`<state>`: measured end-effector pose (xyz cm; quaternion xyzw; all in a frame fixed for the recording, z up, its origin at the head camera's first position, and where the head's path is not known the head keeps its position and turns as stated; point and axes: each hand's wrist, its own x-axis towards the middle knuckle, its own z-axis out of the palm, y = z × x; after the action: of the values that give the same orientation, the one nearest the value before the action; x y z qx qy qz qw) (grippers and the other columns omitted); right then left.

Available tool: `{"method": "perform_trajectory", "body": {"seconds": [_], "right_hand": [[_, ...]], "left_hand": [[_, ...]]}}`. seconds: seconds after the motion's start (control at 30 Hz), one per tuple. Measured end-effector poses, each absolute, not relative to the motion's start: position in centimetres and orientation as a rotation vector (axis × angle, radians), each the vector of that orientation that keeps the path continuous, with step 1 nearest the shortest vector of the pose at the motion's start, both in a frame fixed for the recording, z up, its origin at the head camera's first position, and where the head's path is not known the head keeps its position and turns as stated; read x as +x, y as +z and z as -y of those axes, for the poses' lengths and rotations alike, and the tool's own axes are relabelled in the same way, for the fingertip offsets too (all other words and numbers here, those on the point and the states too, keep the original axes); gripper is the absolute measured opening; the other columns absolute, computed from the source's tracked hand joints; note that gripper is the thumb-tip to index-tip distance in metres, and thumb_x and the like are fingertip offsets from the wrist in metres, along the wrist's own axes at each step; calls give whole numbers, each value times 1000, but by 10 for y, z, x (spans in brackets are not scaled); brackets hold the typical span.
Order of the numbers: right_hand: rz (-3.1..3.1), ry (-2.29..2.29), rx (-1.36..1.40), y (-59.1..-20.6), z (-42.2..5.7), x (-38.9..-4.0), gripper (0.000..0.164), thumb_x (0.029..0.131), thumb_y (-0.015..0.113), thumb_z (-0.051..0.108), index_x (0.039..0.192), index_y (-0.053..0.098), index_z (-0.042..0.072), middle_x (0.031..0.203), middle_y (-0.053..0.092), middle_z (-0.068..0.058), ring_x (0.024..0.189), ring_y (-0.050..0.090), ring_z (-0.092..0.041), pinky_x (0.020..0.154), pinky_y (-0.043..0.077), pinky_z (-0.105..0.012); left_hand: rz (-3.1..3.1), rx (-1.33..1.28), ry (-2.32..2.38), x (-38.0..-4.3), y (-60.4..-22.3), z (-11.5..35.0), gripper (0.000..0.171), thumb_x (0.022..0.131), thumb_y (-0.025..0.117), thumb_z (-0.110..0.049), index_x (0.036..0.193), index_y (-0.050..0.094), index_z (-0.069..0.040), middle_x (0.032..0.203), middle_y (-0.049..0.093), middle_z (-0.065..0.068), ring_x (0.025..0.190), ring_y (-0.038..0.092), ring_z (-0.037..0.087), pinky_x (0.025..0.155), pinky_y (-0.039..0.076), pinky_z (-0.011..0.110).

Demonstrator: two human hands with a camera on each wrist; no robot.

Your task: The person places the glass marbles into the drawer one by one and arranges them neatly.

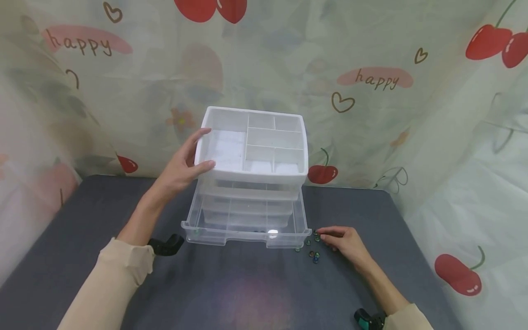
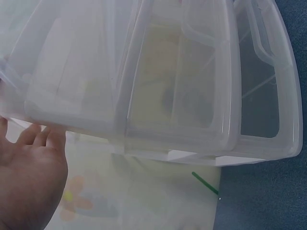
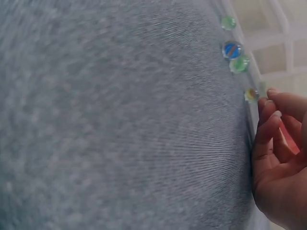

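A plastic drawer organizer (image 1: 252,176) with a white compartment tray on top stands at the table's back edge. Its clear bottom drawer (image 1: 246,237) is pulled out toward me. My left hand (image 1: 175,174) grips the tray's left side, thumb at the front rim and a finger over the side farther back. Right of the drawer's front corner, several small glass marbles (image 1: 316,259) lie on the table. My right hand (image 1: 344,245) is down among them with bent fingers. A pale marble (image 3: 263,87) shows right at its fingertips; I cannot tell whether they pinch it.
The dark grey table (image 1: 231,293) runs back to a patterned cloth (image 1: 264,68) hanging behind the organizer. The tray's compartments (image 1: 274,137) face up. A thin cord or wire (image 1: 397,178) hangs by the table's back right corner.
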<state>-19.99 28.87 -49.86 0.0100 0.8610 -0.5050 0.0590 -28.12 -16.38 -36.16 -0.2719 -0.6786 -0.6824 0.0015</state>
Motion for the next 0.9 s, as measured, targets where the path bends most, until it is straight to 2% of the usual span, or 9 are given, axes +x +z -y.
{"method": "perform_trajectory", "body": {"seconds": [0.17,0.33,0.47,0.57,0.77,0.9], "right_hand": [[-2616,-1515,2,-503,-289,-202,19,89,76,17,106,78,8,98,73,-7,72,61,-14,61,50,-27],[-2613,-1504,-68,-505,-290,-203,19,86,78,14,104,78,7,96,75,-9,69,63,-12,60,52,-27],[-2629,-1482,-153,-504,-289,-201,22,84,80,13,104,78,6,95,74,-11,65,64,-12,58,53,-27],[-2658,-1456,-205,-502,-287,-200,22,84,81,14,104,78,7,100,72,-11,65,65,-14,58,53,-28],[-2697,-1428,-225,-503,-285,-199,22,84,81,16,104,79,9,105,71,-11,66,65,-13,59,53,-27],[-2729,-1398,-226,-505,-286,-199,20,85,79,18,104,79,11,104,71,-9,70,67,-12,62,54,-26]], "left_hand": [[2147,-841,-2123,-280,-360,165,73,96,62,-2,157,27,-21,158,20,17,124,41,27,86,46,22],[2143,-850,-2111,-281,-361,164,73,96,63,-2,157,25,-16,157,21,19,123,42,29,86,46,22],[2163,-843,-2086,-281,-361,164,73,96,62,-3,157,24,-17,162,14,10,139,30,28,88,44,21],[2177,-831,-2081,-280,-360,165,73,97,62,-4,157,25,-21,164,12,6,143,24,29,88,44,21],[2180,-831,-2080,-280,-360,165,73,97,62,-4,157,25,-21,163,13,6,142,26,30,89,43,21],[2176,-829,-2091,-280,-360,164,73,97,62,-3,157,25,-19,161,17,13,136,34,31,88,44,22]]}}
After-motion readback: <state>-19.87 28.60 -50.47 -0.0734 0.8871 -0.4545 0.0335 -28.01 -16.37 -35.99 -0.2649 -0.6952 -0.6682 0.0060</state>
